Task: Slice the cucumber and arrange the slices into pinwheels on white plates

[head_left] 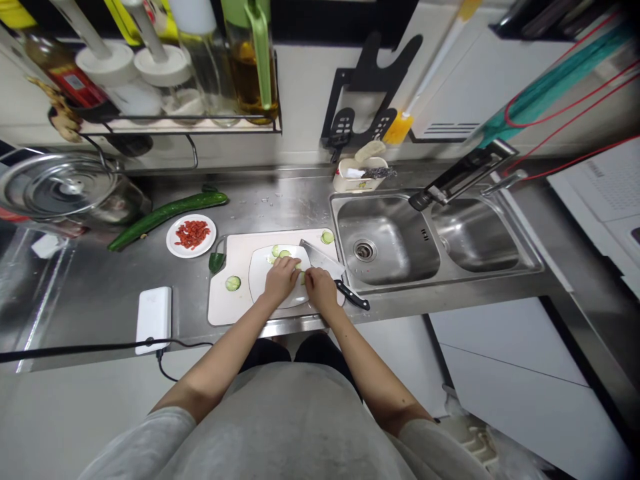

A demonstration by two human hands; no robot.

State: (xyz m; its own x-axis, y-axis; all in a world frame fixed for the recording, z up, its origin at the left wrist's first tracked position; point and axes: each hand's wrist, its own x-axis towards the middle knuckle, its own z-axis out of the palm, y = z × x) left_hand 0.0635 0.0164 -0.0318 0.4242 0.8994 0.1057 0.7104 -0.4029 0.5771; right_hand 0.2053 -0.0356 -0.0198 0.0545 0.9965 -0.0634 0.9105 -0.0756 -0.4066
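Note:
My left hand point(281, 277) and my right hand point(320, 288) meet over a white plate point(260, 277) that lies on a beige cutting board point(225, 303). Both hands have curled fingers pinched on pale green cucumber slices point(281, 253) at the plate's far side. A small green piece shows between the fingertips. A cleaver point(325, 259) lies flat on the board just right of my right hand, its black handle toward the counter's front edge; neither hand grips it. Single slices lie on the board at the left point(233, 283) and at the far right corner point(327, 237).
A whole cucumber point(167, 213) and a small plate of red chilli pieces point(191, 235) lie behind the board. A white power bank point(153, 319) with a cable sits left. A double steel sink point(430, 240) is at the right, a pot with a glass lid point(60, 187) far left.

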